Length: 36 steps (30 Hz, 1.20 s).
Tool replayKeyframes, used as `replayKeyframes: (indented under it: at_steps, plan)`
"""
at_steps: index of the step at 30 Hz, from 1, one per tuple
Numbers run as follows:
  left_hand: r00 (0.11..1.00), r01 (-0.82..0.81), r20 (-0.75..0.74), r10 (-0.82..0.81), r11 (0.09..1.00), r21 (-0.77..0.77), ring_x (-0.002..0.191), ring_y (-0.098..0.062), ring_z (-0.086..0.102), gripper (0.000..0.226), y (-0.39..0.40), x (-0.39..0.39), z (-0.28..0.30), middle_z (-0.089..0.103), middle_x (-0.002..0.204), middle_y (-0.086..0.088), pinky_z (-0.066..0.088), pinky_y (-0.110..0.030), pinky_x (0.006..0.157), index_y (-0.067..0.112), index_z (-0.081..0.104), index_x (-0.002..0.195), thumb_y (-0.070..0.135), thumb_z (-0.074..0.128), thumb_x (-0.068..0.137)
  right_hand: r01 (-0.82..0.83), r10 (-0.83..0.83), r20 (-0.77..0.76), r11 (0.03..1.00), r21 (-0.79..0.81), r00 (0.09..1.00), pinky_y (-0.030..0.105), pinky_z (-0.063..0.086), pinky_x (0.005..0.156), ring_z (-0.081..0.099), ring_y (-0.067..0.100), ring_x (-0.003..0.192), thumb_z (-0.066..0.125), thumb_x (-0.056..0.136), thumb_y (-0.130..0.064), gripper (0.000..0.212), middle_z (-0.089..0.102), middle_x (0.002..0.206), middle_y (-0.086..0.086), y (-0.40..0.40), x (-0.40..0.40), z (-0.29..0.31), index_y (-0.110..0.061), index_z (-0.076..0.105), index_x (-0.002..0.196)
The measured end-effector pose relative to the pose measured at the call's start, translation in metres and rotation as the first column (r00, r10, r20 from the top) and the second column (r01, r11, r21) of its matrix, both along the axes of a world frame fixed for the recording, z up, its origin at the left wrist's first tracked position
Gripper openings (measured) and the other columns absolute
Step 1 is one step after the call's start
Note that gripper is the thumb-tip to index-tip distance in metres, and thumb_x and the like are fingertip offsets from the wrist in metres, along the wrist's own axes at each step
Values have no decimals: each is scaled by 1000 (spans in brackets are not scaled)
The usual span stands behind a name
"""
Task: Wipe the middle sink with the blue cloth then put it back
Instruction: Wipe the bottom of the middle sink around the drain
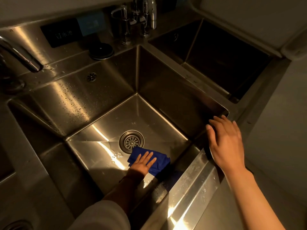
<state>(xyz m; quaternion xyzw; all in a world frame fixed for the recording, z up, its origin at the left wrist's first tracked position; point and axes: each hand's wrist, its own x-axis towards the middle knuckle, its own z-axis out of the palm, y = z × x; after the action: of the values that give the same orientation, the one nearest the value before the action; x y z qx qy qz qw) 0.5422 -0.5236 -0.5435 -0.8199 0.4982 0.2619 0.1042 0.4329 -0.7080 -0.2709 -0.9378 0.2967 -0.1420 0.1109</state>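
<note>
The middle sink (106,90) is a deep steel basin with a round drain (131,141) in its floor. A blue cloth (162,161) lies on the sink floor just in front of the drain, near the front right corner. My left hand (143,163) presses flat on the cloth with straight fingers, arm reaching down into the basin. My right hand (225,143) rests with spread fingers at the sink's front right corner, on the rim.
A second basin (221,63) lies to the right and another (10,163) to the left. Taps (137,15) stand at the back, a curved spout (20,55) at the left, and a dark round stopper (101,51) on the back ledge. Water drops cover the walls.
</note>
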Motion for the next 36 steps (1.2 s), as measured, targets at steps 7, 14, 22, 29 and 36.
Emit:
replayKeyframes:
  at_steps: [7, 14, 22, 29, 36]
  plan:
    - [986, -85, 117, 122, 955, -283, 146, -24, 15, 56, 3, -17, 4, -22, 157, -9, -10, -42, 119, 29, 18, 148, 13, 36, 97, -98, 96, 27, 992, 74, 995, 40, 18, 112, 38, 24, 131, 34, 92, -36, 46, 56, 129, 12, 19, 6, 1, -8, 58, 120]
    - [945, -244, 158, 286, 939, -243, 147, -31, -10, 94, 6, -21, 17, 3, 156, -24, -3, -39, 120, 4, -5, 152, 37, 37, 74, -139, 141, -8, 984, 111, 990, 42, 20, 112, 38, 24, 131, 32, 90, -40, 51, 56, 128, 13, 29, 9, -4, -7, 58, 120]
    - [905, -424, -8, 425, 905, 23, 148, -34, -8, 63, 15, -22, 9, -11, 160, -15, 1, -48, 120, 13, -9, 153, 29, 30, 105, -122, 123, 1, 984, 131, 992, 38, 19, 110, 38, 23, 130, 35, 92, -36, 45, 57, 128, 11, 25, 9, -8, -9, 57, 120]
    - [833, -503, 145, 533, 841, -200, 96, -33, 72, 51, 19, -22, 36, 70, 110, -17, 60, -43, 71, 4, 77, 97, 26, 90, 53, -117, 118, 6, 983, 143, 993, 40, 20, 110, 38, 23, 130, 34, 92, -37, 46, 57, 128, 11, 24, 9, -8, -9, 57, 121]
    - [777, -595, 38, 629, 753, -281, 75, -36, 74, 70, 19, -16, 27, 75, 86, -22, 56, -49, 50, 3, 79, 81, 15, 99, 15, -121, 125, -22, 984, 133, 992, 40, 21, 111, 37, 24, 131, 33, 92, -39, 49, 56, 129, 12, 23, 8, -8, -8, 56, 122]
